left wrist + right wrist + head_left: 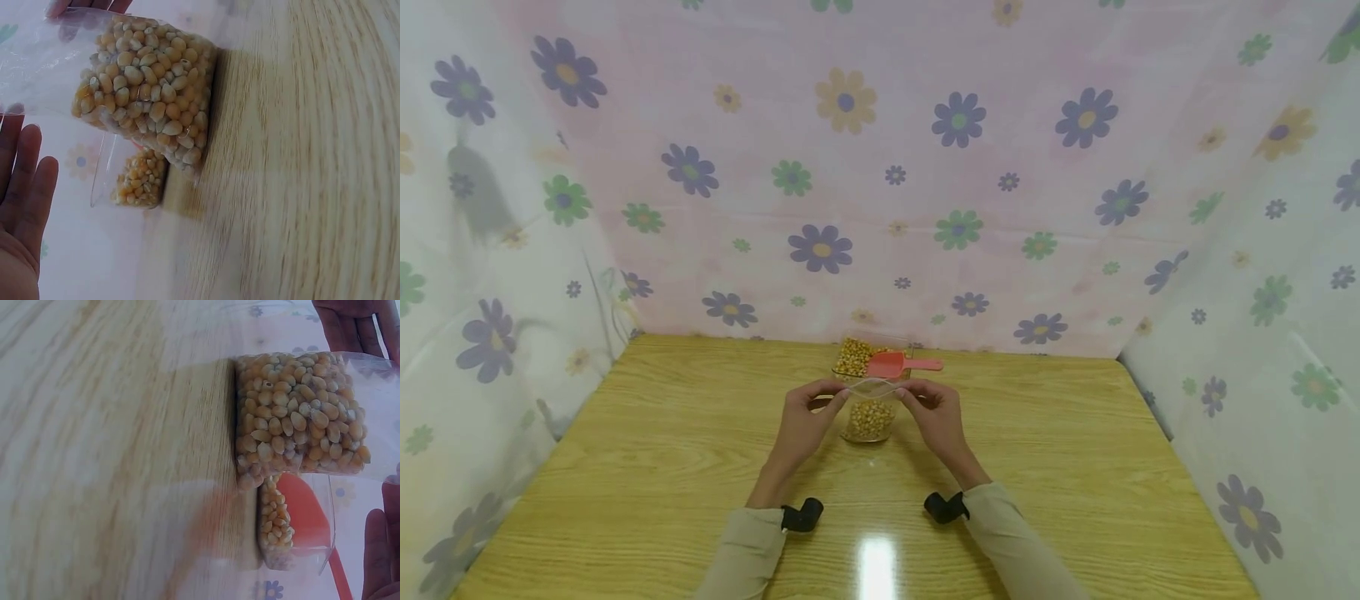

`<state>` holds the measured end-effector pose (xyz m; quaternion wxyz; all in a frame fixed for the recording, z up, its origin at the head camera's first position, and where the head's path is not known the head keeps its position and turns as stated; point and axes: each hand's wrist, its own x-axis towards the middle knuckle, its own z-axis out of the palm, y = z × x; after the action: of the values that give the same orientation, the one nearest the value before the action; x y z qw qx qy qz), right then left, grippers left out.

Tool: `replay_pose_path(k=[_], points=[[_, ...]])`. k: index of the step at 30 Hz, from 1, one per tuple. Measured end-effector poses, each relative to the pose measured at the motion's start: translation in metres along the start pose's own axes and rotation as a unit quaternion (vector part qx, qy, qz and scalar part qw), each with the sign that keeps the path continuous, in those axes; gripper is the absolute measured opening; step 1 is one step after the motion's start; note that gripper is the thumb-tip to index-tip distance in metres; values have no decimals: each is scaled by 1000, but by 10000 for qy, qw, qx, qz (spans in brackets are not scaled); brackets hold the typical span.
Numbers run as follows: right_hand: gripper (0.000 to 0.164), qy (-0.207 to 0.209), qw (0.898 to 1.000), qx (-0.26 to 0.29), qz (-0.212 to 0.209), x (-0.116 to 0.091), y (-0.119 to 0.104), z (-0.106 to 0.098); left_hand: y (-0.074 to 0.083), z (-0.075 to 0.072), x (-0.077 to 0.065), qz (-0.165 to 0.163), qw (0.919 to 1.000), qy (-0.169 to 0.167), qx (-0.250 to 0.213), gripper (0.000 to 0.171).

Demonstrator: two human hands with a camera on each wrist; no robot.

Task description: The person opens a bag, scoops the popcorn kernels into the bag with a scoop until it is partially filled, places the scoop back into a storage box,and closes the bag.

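A clear plastic bag (871, 419) partly filled with yellow corn kernels stands on the table in the middle of the head view. My left hand (806, 417) pinches the left end of the bag's mouth, and my right hand (934, 413) pinches the right end. Between them the mouth gapes slightly. Both wrist views show the kernels (150, 87) filling the bag's lower part, with the clear upper part (381, 419) above them. Right behind it is a clear box (837, 372) of corn kernels, with a red scoop (887, 364) lying on top, its handle pointing right.
The wood-grain table (685, 450) reaches back to a flower-print cloth (880, 275), which also hangs on both sides. A black wrist mount (802, 515) sits at the left cuff and another black mount (945, 507) at the right cuff.
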<state>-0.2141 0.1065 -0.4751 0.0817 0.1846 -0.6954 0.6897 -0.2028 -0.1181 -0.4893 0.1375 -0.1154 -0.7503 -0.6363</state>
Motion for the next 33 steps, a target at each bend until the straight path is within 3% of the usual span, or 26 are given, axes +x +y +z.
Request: replay_pose_path(k=[12, 22, 29, 33], points=[[15, 234, 9992, -310, -20, -2, 3, 4, -3, 10, -1, 61, 9999, 72, -85, 12], [11, 484, 9988, -1, 42, -2, 36, 5, -8, 14, -3, 375, 9989, 268, -56, 9], [15, 286, 9995, 118, -7, -1, 39, 5, -1, 15, -3, 99, 9999, 48, -133, 12], [14, 359, 9992, 144, -67, -3, 39, 7, -7, 17, -4, 237, 9994, 42, -267, 11]])
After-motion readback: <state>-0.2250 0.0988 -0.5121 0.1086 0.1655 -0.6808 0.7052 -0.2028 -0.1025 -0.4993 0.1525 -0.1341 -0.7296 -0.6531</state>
